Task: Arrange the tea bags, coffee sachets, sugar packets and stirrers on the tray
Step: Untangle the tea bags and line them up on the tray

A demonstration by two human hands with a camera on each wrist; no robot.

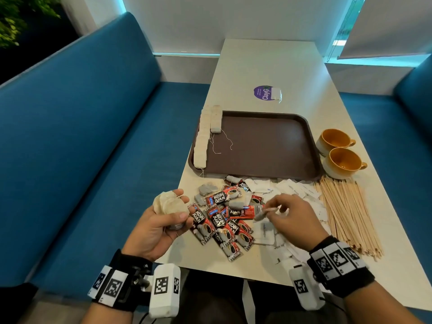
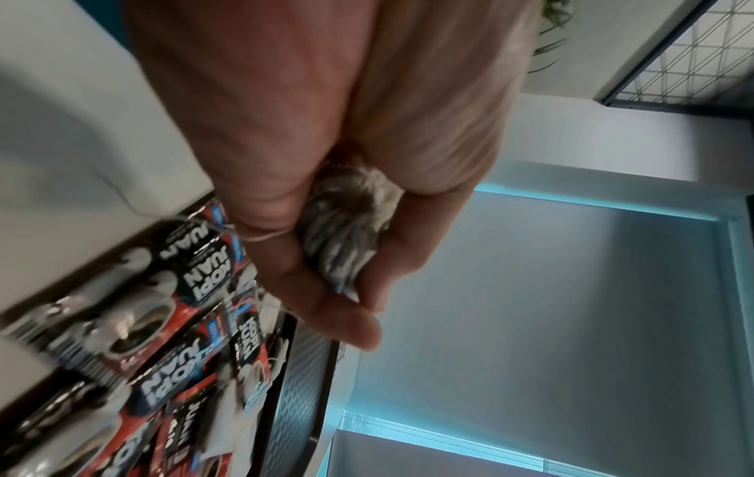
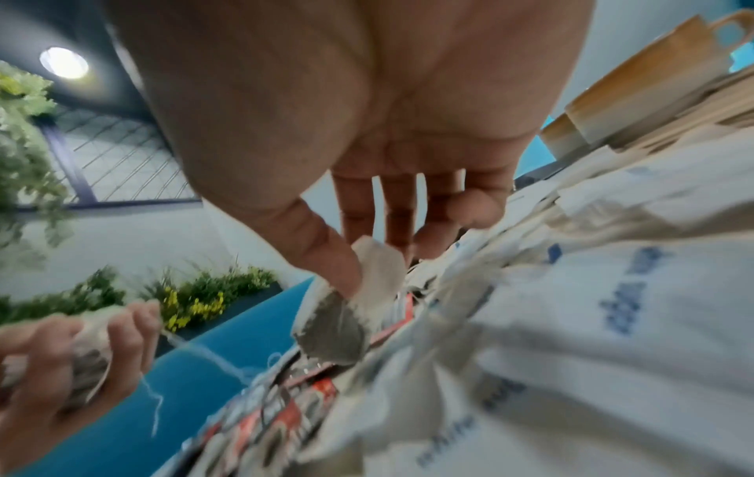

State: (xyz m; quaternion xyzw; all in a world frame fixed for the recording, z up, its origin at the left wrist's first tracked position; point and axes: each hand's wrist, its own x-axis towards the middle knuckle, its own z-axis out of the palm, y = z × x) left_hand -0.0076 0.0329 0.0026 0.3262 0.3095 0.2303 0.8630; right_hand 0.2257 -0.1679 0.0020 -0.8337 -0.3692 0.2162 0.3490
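Nearest the camera, a person's left hand (image 1: 161, 220) is turned palm up at the near edge of the white bench (image 1: 268, 66), its grip curled around a bunch of tea bags (image 1: 169, 204) whose strings trail between the fingers. Alongside it, the right hand (image 1: 291, 217) hovers over the loose pile, thumb and fingers pinching a single tea bag (image 1: 265, 212) just above the packets. Beneath and between the hands lie red and black coffee sachets (image 1: 217, 220) heaped across one another, a few more grey tea bags mixed in at their far side. White sugar packets (image 1: 292, 190) spread to the right of the sachets and partly under the right hand, and beyond them a fan of wooden stirrers (image 1: 346, 213) lies along the bench's right edge. Farther on sits the brown tray (image 1: 264, 146), with two rows of tea bags (image 1: 204, 136) lined up along its left side, strings straying onto the tray floor. Two yellow cups (image 1: 339, 153) stand just beside the tray's right rim. Past the tray, one more tea bag (image 1: 275, 93) rests partly on a purple round sticker (image 1: 261, 92). Blue upholstered seats (image 1: 93, 136) flank the bench.
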